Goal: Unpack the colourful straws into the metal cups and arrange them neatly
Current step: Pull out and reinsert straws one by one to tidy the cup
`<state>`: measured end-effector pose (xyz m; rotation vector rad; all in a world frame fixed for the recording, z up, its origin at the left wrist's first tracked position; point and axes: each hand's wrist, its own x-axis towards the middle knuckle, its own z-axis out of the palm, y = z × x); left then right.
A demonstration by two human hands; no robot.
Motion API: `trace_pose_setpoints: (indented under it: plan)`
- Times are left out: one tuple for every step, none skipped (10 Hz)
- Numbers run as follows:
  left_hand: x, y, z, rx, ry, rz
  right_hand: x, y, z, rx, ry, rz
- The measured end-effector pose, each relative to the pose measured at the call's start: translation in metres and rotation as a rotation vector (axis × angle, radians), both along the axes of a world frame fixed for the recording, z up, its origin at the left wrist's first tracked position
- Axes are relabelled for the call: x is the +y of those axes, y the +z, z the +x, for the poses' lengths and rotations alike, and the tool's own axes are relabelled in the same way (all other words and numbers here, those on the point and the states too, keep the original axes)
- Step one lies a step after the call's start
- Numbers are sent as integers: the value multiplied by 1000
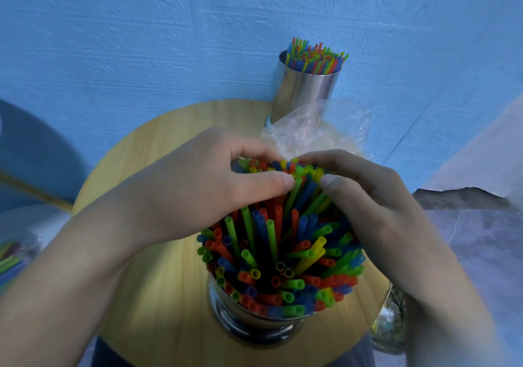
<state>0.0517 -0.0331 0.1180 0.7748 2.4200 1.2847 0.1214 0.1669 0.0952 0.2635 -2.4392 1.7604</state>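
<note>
**Head view (the only view).** At centre frame both hands meet over the top ends of a bundle of colourful straws (300, 194), whose lower ends run down into the near metal cup (254, 322) at bottom centre. The left hand (198, 185) enters from the lower left, its thumb and curled fingers closed round the left side of the bundle's tips. The right hand (376, 196) enters from the lower right and curls round the right side likewise, so the tips are gathered between the two. Around the held bundle, loose straws fan outward over the cup's rim, leaning every way.

A second metal cup (308, 92) stands at upper centre-right against the blue wall, and the far straws (314, 58) stand upright in it. Just below it a crumpled clear plastic bag (319, 131) lies on the round wooden table (158, 145). I take it for emptied packaging, though glare makes its contents hard to read. At the far left edge spare straws (11, 262) show, blurred.

I judge the step in hand to be arranging: the straws are in the near cup and are being drawn straight. The next move calls for easing the bundle upright toward the cup's centre. The hands should then release gently, so the leaning straws close in rather than splay over the rim.
</note>
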Motion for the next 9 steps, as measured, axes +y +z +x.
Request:
trace_pose_setpoints:
  plan:
    - [0,11,5,-31,-38,50,-2,-1,1,-15,-41,-17]
    - [0,9,4,-53,-16,58,0,1,4,-2,-28,-49]
    - [-1,9,4,-61,-13,81,0,4,7,-16,-35,-42]
    - [-2,8,5,-59,-27,92,-1,5,7,-9,-38,-44]
    - [-4,8,5,-51,-34,97,0,5,7,-12,-48,-37]
    - [-5,8,7,-41,-41,92,1,4,7,-10,-62,-45]
    - [-6,10,8,-75,-62,95,2,4,7,0,-83,-23]
    - [-6,11,9,-112,-92,94,2,2,6,-6,-115,-16]
    - [-5,12,10,-96,-91,79,2,1,5,-8,-143,-42]
